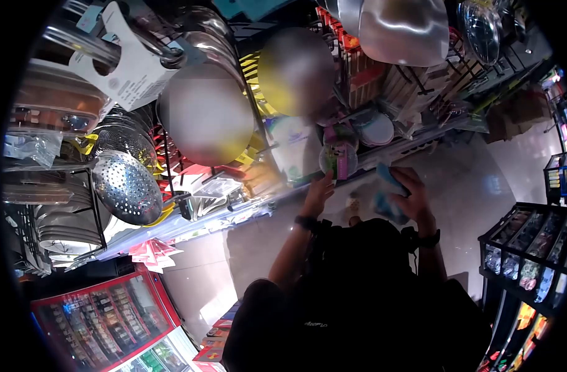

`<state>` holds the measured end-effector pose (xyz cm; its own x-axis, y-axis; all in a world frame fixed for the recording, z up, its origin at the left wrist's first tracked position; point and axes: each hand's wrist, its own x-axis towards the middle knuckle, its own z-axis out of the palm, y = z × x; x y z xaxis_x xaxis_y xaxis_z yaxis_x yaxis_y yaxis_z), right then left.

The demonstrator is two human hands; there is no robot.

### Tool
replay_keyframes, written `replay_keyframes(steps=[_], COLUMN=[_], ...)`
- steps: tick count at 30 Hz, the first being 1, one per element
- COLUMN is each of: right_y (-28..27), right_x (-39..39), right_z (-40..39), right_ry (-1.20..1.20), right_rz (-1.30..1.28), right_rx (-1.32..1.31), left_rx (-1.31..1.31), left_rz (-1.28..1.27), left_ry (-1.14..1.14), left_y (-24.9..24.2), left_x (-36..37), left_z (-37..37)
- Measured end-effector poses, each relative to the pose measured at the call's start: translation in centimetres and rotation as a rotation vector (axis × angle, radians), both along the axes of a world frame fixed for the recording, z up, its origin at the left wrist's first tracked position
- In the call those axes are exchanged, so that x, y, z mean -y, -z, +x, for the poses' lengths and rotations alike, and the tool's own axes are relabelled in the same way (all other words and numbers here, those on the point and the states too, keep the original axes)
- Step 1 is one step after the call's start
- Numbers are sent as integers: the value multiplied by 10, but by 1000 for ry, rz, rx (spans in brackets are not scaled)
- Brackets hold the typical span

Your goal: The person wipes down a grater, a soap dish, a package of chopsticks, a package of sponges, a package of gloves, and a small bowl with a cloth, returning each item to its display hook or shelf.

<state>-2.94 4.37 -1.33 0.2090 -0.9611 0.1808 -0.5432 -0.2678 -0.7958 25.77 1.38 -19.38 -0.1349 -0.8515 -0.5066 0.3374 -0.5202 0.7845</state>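
From where I stand, the right hand (413, 195) is closed on a blue cloth (390, 178), with the cloth between thumb and fingers and its lower part blurred below the grip. The left hand (320, 193) is raised, fingers directed at the near rim of a round clear package (339, 160) with a pink-and-green label, just beyond the fingertips; whether the fingers pinch the package, merely touch it or stop short, I cannot tell. The package sits at the front of the stocked shelf, to the left of the cloth and farther from the body. Caution: if the left fingers have only a rim contact, a sideways push could tip the package over the shelf edge (299, 186) onto the floor (358, 186) beneath the hands. A loose fold of cloth could catch the package or the white round item (377, 128) beyond the right hand, because the fabric hangs free of the grip. Raising either forearm too far could knock the hanging pans (208, 115), which crowd the space up and to the left of the left hand; a strike there would set them swinging on their rack.
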Motion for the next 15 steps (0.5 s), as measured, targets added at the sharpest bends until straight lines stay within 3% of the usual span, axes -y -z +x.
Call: replay_keyframes(steps=[1,3,5,7,10,12,15], right_y=[1,2,2,2,-7,-7,-7], right_x=[3,7,13,18,25,28,32], right_z=[-4,-12,-19,-26,-33,-38,-44], right_ry=[-11,-19,-33,-53,-72,-96,-116], right_rz=[-1,14,18,17,20,-4,-22], right_rx=[12,3,10,34,10,13,12], left_rx=[-91,30,-44,-319,-415,-166,-135], left_rz=[117,-149,-151,113,180,-61,-201], left_ry=[-61,18,-31,-205,-316,-293,-268], left_y=[-27,-17,-7,-6,-8,-11,-18], left_x=[-1,2,10,18,20,15,11], left_z=[-9,-18,-28,-39,-48,-54,-55])
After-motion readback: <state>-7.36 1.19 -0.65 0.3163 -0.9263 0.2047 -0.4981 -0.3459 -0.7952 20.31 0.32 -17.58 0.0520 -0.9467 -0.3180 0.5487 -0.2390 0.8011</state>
